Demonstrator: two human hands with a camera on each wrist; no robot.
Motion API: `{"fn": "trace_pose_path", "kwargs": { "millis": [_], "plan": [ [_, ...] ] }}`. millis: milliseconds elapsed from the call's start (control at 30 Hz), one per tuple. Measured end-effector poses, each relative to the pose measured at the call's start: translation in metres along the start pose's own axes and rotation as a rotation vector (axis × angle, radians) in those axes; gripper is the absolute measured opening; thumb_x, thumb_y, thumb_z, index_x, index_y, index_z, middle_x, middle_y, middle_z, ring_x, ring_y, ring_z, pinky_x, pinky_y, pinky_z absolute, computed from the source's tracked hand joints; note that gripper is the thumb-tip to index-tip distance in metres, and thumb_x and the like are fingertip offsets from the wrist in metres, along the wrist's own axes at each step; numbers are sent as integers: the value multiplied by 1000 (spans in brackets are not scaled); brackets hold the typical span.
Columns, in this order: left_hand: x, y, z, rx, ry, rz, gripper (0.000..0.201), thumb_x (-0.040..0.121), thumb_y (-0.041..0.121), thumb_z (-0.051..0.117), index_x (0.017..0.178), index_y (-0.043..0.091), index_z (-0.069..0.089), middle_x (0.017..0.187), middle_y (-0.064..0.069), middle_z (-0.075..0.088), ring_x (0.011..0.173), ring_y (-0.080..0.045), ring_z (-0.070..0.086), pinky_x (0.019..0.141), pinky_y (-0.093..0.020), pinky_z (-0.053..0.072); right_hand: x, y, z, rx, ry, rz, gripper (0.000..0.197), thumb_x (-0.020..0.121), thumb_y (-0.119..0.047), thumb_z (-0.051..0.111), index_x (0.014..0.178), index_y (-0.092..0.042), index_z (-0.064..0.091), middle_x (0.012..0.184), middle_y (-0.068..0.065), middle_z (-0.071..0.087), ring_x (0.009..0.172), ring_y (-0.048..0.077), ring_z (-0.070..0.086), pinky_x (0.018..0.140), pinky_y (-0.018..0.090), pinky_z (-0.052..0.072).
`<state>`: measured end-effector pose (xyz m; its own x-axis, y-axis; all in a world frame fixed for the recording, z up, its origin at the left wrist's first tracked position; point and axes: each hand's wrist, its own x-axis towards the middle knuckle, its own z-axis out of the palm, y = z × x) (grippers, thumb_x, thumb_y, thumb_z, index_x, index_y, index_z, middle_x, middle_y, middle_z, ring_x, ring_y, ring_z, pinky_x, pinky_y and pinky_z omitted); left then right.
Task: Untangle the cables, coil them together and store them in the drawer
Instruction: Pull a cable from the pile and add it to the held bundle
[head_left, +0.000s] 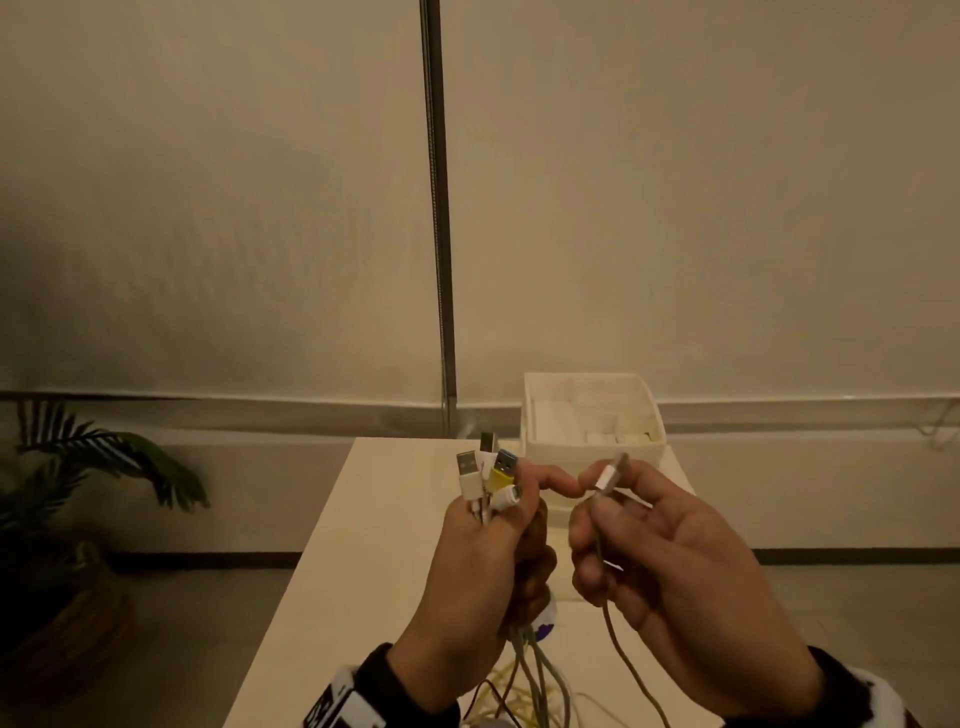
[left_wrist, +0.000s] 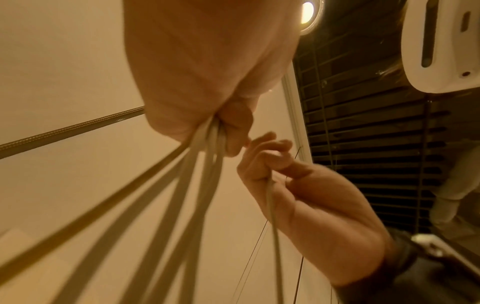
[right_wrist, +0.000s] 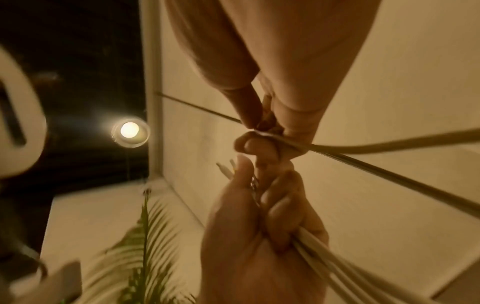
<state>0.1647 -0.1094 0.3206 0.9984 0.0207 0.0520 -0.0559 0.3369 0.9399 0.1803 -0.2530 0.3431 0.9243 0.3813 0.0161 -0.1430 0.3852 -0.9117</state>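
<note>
My left hand (head_left: 498, 525) grips a bundle of cables (head_left: 485, 475) upright, with several USB plugs, white, yellow and blue, sticking out above the fist. Their cords (left_wrist: 202, 164) hang down from the fist to the table. My right hand (head_left: 597, 499) pinches a single grey braided cable (head_left: 610, 480) just below its silver plug, close beside the left index fingertip. That cable (head_left: 623, 660) trails down past the palm. The right wrist view shows the right hand (right_wrist: 272, 107) above the left hand (right_wrist: 246, 226). A white drawer box (head_left: 540, 447) stands open on the table behind the hands.
The beige table (head_left: 374, 545) is narrow, with floor on both sides. Loose yellow and grey cable loops (head_left: 511, 693) lie on it under my wrists. A potted palm (head_left: 104, 457) stands to the left, and a dark pole (head_left: 439, 208) rises against the wall.
</note>
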Motion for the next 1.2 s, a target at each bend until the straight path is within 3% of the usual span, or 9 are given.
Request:
{"fn": "trace_pose_path", "kwargs": {
  "millis": [233, 367, 533, 667, 767, 867, 1000, 1100, 1200],
  "plan": [
    [-9, -4, -29, -130, 5, 64, 37, 79, 48, 73, 104, 20, 73, 52, -2, 31, 40, -11, 23, 38, -18, 23, -4, 21, 35, -246, 85, -212, 31, 69, -24, 62, 92, -3, 63, 74, 17, 72, 53, 22, 57, 47, 23, 48],
    [-14, -7, -40, -31, -109, 122, 60, 70, 58, 75, 112, 17, 70, 63, -26, 42, 45, -18, 35, 41, -23, 27, -3, 35, 48, -258, 139, -222, 19, 68, -26, 69, 80, -14, 76, 68, 14, 70, 52, 20, 52, 50, 24, 48],
    [-18, -10, -35, 110, -88, 131, 39, 81, 48, 66, 108, 20, 73, 83, -38, 54, 54, -20, 45, 48, -28, 31, -9, 50, 55, -309, 192, -279, 21, 81, 1, 64, 80, -15, 78, 62, 1, 70, 50, 4, 57, 51, 18, 47],
    [-22, -13, -29, 146, -87, 179, 29, 94, 40, 56, 105, 19, 74, 68, -17, 53, 44, -7, 40, 41, -20, 31, -14, 54, 56, -315, 252, -332, 21, 82, 3, 64, 85, -13, 76, 66, -2, 73, 56, 4, 64, 54, 13, 48],
    [-25, -17, -27, 141, -125, 210, 37, 93, 38, 46, 110, 20, 73, 73, 3, 68, 51, -4, 56, 47, -17, 42, -16, 57, 53, -345, 233, -348, 14, 83, 0, 65, 87, -10, 73, 75, 2, 74, 65, 8, 68, 61, 17, 52],
    [-32, -16, -21, 148, -118, 198, 40, 93, 36, 41, 113, 18, 70, 69, 5, 71, 51, -2, 62, 48, -12, 44, -20, 60, 50, -444, 223, -370, 8, 86, -4, 65, 86, -12, 69, 77, 1, 73, 70, 12, 69, 63, 20, 55],
    [-33, -18, -19, 205, -12, 253, 39, 94, 51, 42, 108, 31, 73, 78, -5, 71, 70, -32, 69, 58, -43, 58, -24, 66, 42, -570, 223, -430, 10, 85, -10, 67, 85, -18, 62, 75, 1, 67, 63, 16, 64, 57, 26, 54],
    [-24, -10, -31, 183, 153, 323, 51, 97, 49, 34, 96, 17, 73, 71, -13, 58, 58, -29, 57, 52, -36, 50, -32, 70, 29, -655, 119, -369, 9, 87, -13, 65, 88, -22, 63, 69, 0, 66, 55, 7, 58, 53, 19, 45],
    [-18, 14, -48, -94, 127, 314, 52, 99, 44, 30, 73, 7, 53, 71, -16, 62, 75, -35, 69, 68, -47, 58, -40, 78, 2, -831, -92, -267, 16, 94, -26, 56, 88, -23, 70, 58, -4, 61, 53, 4, 54, 56, 15, 40]
  ]
}}
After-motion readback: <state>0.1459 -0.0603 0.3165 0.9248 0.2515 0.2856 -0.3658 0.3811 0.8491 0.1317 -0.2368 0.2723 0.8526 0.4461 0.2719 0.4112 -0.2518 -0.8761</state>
